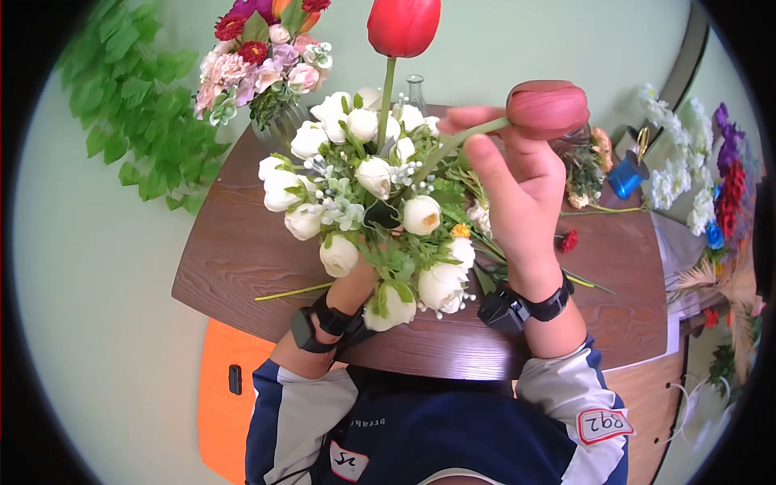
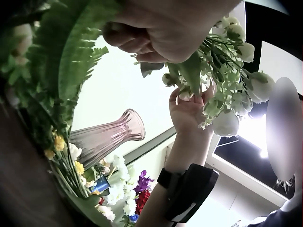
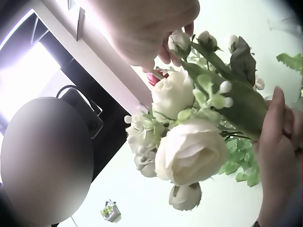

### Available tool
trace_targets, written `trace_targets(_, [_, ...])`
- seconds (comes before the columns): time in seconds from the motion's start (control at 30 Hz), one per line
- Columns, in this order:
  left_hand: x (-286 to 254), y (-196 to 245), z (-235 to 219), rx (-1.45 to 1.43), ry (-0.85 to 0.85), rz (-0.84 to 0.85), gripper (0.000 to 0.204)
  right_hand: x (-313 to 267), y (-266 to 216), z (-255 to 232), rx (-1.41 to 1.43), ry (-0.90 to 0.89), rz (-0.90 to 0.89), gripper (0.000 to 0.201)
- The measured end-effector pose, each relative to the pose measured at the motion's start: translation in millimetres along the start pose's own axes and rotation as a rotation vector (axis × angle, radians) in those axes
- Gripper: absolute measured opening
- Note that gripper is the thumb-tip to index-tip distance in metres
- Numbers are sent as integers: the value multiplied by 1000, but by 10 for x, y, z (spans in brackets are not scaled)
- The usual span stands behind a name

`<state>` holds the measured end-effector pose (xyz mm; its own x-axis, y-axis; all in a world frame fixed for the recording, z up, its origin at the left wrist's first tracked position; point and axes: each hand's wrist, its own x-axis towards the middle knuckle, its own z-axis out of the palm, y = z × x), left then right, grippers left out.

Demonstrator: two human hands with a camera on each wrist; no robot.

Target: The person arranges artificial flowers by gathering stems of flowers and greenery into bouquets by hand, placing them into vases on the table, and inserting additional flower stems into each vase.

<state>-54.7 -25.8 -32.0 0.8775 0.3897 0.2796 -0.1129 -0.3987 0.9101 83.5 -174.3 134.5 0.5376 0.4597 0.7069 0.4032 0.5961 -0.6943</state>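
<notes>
My left hand (image 2: pixel 161 33) grips the stems of a bouquet of white flowers (image 1: pixel 374 176) with green leaves and small white berries. In the head view the blooms hide most of that hand. A tall red tulip (image 1: pixel 404 24) rises upright out of the bouquet. Above the bouquet's right side, my right hand (image 1: pixel 525 190) holds a duller red tulip (image 1: pixel 548 109) by its stem, between thumb and fingers just below the head. This tulip leans right, its green stem running down left into the white blooms. The right wrist view shows the right-hand fingers beside a white bud (image 3: pixel 180 43).
Mixed pink and red flowers (image 1: pixel 259 69) stand in a glass vase on the brown table (image 1: pixel 234 234), back left. Behind the bouquet are a clear bottle (image 1: pixel 415 90) and a pink ribbed vase (image 2: pixel 109 135). Loose stems, a small red flower (image 1: pixel 569 241) and a blue spool (image 1: pixel 626 176) lie right.
</notes>
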Motion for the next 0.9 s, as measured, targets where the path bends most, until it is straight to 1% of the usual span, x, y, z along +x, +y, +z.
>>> trace_targets(0.03, [3, -19, -1, 62, -7, -14, 47, -6, -31, -15, -3, 4, -2, 22])
trace_targets(0.1, [35, 9, -2, 188, -19, -37, 48, -11, -69, -50, -191, -9, -149, 24])
trace_targets(0.13, [55, 63, 1, 251, -23, -50, 48, 30, -29, -47, -265, 67, -305, 32])
trace_targets(0.17, [58, 119, 12, 252, -25, -48, 48, 69, -23, -43, -266, 69, -307, 32])
trace_targets(0.23, [33, 355, 65, -480, 18, -183, 48, 141, -83, 18, -128, 326, -619, 46])
trace_targets(0.27, [29, 429, 83, -848, 40, -248, 48, 157, -133, 28, -61, 278, -665, 53])
trace_targets(0.3, [-1, 337, 110, -850, 39, -248, 48, 175, -194, -48, -63, 277, -665, 53])
trace_targets(0.37, [-86, 74, 182, -1054, 89, -253, 48, 209, -294, -305, -725, -121, -718, 55])
trace_targets(0.4, [-80, 298, 144, -1068, 145, -293, 46, 234, -282, -342, -775, -122, -758, 49])
trace_targets(0.43, [-67, 632, 155, -999, 222, -365, 45, 239, -284, -350, -776, -122, -757, 49])
trace_targets(0.5, [-19, 142, 147, -874, 201, -352, 47, 226, -283, -356, -777, -51, -801, 36])
trace_targets(0.53, [-31, 49, 94, -872, 200, -354, 47, 226, -300, -361, -778, -48, -800, 36])
trace_targets(0.57, [-50, -28, 31, -551, -2, -210, 55, 229, -328, -363, -807, -67, -862, 36])
trace_targets(0.6, [-50, 0, 1, -225, -197, -67, 82, 230, -345, -365, -834, -85, -924, 35])
trace_targets(0.63, [-64, 34, 25, -224, -198, -68, 82, 216, -338, -360, -835, -83, -923, 35])
trace_targets(0.7, [-89, 127, 99, -1194, -116, -359, 85, 179, -320, -342, -779, -49, -874, 34])
trace_targets(0.77, [-74, -58, 84, -1170, -124, -353, 82, 161, -327, -331, -773, -36, -858, 34])
trace_targets(0.83, [-96, -127, 60, -379, -235, -103, 75, 150, -335, -311, -766, -25, -844, 33])
trace_targets(0.9, [-156, -114, 54, -393, -228, -107, 74, 147, -335, -289, -814, 21, -900, 33])
